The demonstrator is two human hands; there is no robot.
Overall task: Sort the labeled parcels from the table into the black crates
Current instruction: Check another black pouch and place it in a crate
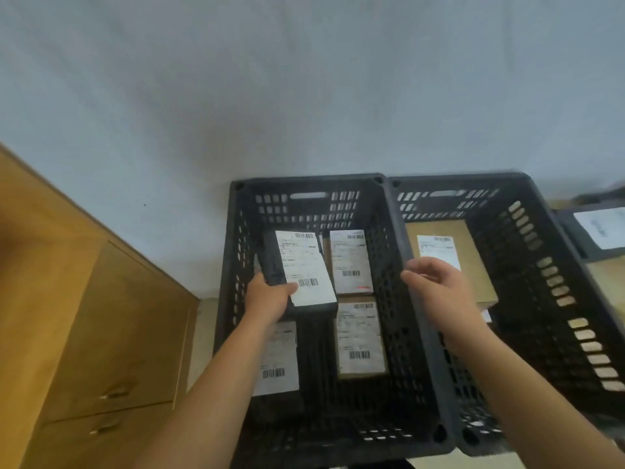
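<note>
Two black crates stand side by side against the wall. Inside the left crate (233, 252), my left hand (269, 296) grips a black parcel (301, 270) with a white barcode label, tilted above the crate floor. Three labeled parcels lie flat below it: two brown ones at the right (351, 262) (360, 340) and one under my left forearm (279, 363). The right crate (541, 265) holds a large brown labeled parcel (449, 242). My right hand (436, 282) hovers over the rim between the crates, fingers loosely curled, holding nothing.
A wooden cabinet (101, 316) with drawer handles stands left of the crates. At the far right edge lies a dark parcel (595, 231) with a white label, on top of another brown parcel. A pale wall rises behind the crates.
</note>
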